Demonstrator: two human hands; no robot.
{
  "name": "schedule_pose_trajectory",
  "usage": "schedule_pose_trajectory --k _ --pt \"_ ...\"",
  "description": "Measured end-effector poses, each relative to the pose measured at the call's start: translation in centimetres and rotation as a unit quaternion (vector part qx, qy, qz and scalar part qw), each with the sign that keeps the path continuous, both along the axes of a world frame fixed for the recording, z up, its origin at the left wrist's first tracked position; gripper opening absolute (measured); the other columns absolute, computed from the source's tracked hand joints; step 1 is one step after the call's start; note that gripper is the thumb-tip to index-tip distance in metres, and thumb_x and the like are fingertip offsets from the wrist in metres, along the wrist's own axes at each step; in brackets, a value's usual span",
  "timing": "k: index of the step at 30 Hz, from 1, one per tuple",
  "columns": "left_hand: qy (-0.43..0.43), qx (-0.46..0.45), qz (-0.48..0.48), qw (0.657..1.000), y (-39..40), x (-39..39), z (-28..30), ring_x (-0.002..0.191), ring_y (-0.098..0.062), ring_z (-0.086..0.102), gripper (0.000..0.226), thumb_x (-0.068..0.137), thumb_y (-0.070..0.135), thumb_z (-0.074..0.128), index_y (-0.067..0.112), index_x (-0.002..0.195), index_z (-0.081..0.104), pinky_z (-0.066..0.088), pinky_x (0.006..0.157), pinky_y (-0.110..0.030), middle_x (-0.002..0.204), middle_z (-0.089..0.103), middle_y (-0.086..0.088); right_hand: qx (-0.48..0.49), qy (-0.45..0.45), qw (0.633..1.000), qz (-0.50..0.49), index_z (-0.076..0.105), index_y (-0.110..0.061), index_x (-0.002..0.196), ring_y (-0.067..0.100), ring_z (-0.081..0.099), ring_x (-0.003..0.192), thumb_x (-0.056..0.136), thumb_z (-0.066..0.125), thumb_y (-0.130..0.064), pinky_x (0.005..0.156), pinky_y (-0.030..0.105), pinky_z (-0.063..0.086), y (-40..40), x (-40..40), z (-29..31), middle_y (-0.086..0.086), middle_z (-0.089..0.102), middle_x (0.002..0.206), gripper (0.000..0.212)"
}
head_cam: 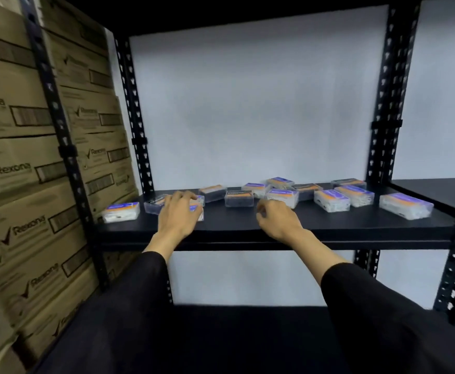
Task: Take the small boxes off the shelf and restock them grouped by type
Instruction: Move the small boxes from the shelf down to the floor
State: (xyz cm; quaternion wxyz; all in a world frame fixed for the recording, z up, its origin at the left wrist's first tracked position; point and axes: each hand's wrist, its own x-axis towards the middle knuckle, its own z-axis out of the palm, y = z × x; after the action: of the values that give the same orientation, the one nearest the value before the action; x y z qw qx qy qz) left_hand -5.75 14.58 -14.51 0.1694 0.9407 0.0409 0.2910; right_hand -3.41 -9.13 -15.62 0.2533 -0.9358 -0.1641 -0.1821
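Several small clear plastic boxes with purple and orange labels lie scattered along the black shelf [248,230]. Some have white contents, like the one at the far left [121,211] and the one at the far right [406,205]. Others have dark contents, like the one in the middle [238,198]. My left hand [179,214] lies over a white box [198,209] at the shelf's left, fingers curved down onto it. My right hand [276,218] hovers with loosely curled fingers just in front of another white box [283,197], holding nothing that I can see.
Stacked brown cardboard cartons [29,168] fill the rack to the left. Black perforated uprights [137,117] frame the bay. A lower black shelf [234,333] lies beneath my arms. A white wall stands behind the shelf.
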Motion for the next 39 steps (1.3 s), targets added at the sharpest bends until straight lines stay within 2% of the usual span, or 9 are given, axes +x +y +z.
schedule_pose_trajectory --k 3,6,12,14,21,24,29,35,39 --pt "0.038 -0.012 -0.019 0.999 2.3 1.9 -1.2 0.131 -0.024 0.034 0.045 0.089 0.039 0.056 0.024 0.131 0.052 0.037 0.104 -0.040 0.137 0.048 -0.003 0.002 0.010 1.000 0.025 0.058 -0.014 0.116 0.029 0.056 0.111 0.091 0.052 -0.025 0.089 0.039 0.049 1.1 2.4 -0.5 0.010 0.061 0.122 0.028" --pt "0.050 -0.024 -0.046 0.997 3.5 3.1 -2.7 0.132 -0.022 0.035 0.052 0.083 0.051 0.060 0.033 0.131 0.052 0.037 0.105 -0.040 0.140 0.046 0.005 0.003 -0.001 0.999 0.046 0.057 -0.014 0.120 0.028 0.053 0.115 0.091 0.053 -0.026 0.095 0.040 0.046 2.1 4.5 -0.9 0.010 0.057 0.124 0.031" --pt "-0.040 -0.052 -0.069 0.995 4.3 4.7 -3.8 0.123 -0.015 0.041 0.049 0.073 0.053 0.073 0.036 0.118 0.065 0.031 0.102 -0.025 0.124 0.052 0.012 -0.005 -0.037 0.997 0.064 0.052 -0.013 0.130 0.026 0.043 0.126 0.091 0.055 -0.031 0.105 0.038 0.037 4.0 9.0 -0.7 0.010 0.049 0.134 0.043" --pt "-0.050 -0.059 -0.069 0.995 4.4 5.0 -4.1 0.121 -0.014 0.040 0.049 0.072 0.055 0.073 0.036 0.117 0.065 0.030 0.101 -0.025 0.122 0.050 0.013 -0.010 -0.041 0.997 0.066 0.051 -0.015 0.132 0.027 0.043 0.127 0.091 0.055 -0.034 0.104 0.040 0.037 4.7 10.5 -0.6 0.009 0.050 0.133 0.046" --pt "-0.031 -0.053 -0.061 0.996 4.4 5.2 -4.3 0.127 -0.011 0.031 0.043 0.076 0.057 0.068 0.041 0.115 0.061 0.030 0.096 -0.026 0.125 0.045 0.018 -0.171 -0.016 0.985 0.017 0.039 -0.033 0.141 0.032 0.032 0.132 0.089 0.046 -0.059 0.108 0.046 0.022 6.4 13.9 -1.2 0.009 0.045 0.142 0.059" --pt "-0.019 -0.041 -0.062 0.997 4.5 5.2 -4.3 0.126 -0.015 0.035 0.040 0.082 0.050 0.063 0.041 0.120 0.059 0.032 0.098 -0.028 0.130 0.046 0.015 -0.186 -0.020 0.982 -0.001 0.038 -0.037 0.139 0.035 0.030 0.131 0.087 0.045 -0.061 0.107 0.047 0.022 6.8 14.2 -1.2 0.014 0.043 0.139 0.057" --pt "0.020 -0.060 -0.077 0.995 4.6 4.8 -3.9 0.129 -0.019 0.033 0.042 0.088 0.035 0.055 0.040 0.130 0.054 0.030 0.106 -0.034 0.136 0.046 0.008 -0.099 0.025 0.994 0.045 0.043 -0.038 0.133 0.036 0.045 0.121 0.085 0.051 -0.061 0.103 0.045 0.038 6.1 13.1 -1.2 0.017 0.044 0.127 0.054" --pt "0.086 -0.084 -0.100 0.988 4.7 4.2 -3.1 0.133 -0.025 0.027 0.044 0.093 0.034 0.054 0.036 0.136 0.050 0.019 0.114 -0.035 0.143 0.038 0.003 -0.066 0.009 0.996 0.056 0.053 -0.031 0.127 0.032 0.052 0.116 0.085 0.051 -0.058 0.096 0.041 0.044 5.2 9.4 -1.3 0.013 0.061 0.119 0.050" --pt "0.035 -0.156 -0.128 0.979 3.1 1.5 -3.2 0.130 -0.013 0.036 0.043 0.085 0.037 0.067 0.031 0.127 0.060 0.022 0.110 -0.023 0.133 0.041 0.002 -0.002 0.021 0.998 0.065 0.056 -0.033 0.123 0.028 0.055 0.113 0.080 0.059 -0.051 0.095 0.040 0.046 3.6 5.8 -1.0 0.008 0.062 0.119 0.046"
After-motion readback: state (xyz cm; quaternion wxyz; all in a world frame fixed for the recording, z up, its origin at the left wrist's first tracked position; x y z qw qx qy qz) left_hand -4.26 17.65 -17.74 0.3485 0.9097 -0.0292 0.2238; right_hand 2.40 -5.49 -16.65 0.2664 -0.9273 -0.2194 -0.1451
